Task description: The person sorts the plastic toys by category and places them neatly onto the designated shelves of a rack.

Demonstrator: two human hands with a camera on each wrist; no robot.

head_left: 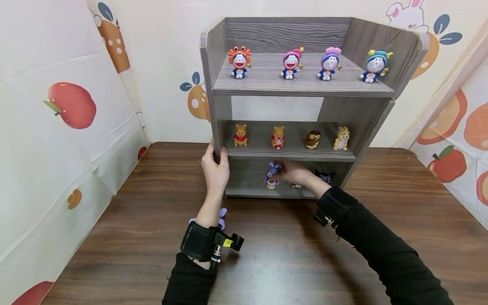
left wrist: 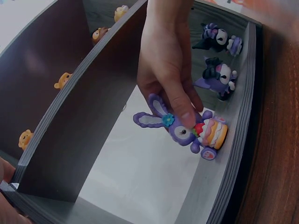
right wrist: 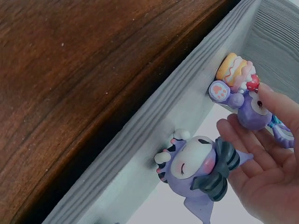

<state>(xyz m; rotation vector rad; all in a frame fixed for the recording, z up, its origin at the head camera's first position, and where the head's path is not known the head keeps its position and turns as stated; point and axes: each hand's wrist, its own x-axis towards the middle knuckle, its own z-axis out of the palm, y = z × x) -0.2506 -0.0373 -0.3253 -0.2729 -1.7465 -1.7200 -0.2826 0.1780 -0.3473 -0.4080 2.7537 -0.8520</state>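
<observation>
My right hand (head_left: 295, 173) reaches into the bottom level of a grey wood-grain display shelf (head_left: 305, 94). Thumb and fingers pinch a purple rabbit figurine (left wrist: 184, 130) by the head. The rabbit has long ears, a blue flower and a layered cake with a strawberry in front of it; its base is right at the shelf board. Beside it in the right wrist view is a purple and white figurine with a dark bow (right wrist: 194, 163). Another dark-eared figurine (left wrist: 219, 37) stands farther along. My left hand (head_left: 215, 169) grips the shelf's left side panel.
Several blue figurines in costume hats (head_left: 291, 63) line the top level. On the middle level are two yellow bears in red (head_left: 240, 135), an owl (head_left: 312, 139) and a pale yellow figurine (head_left: 342, 138). Light purple pieces (head_left: 222, 218) show beside my left wrist. A brown wooden table (head_left: 267, 254) lies underneath.
</observation>
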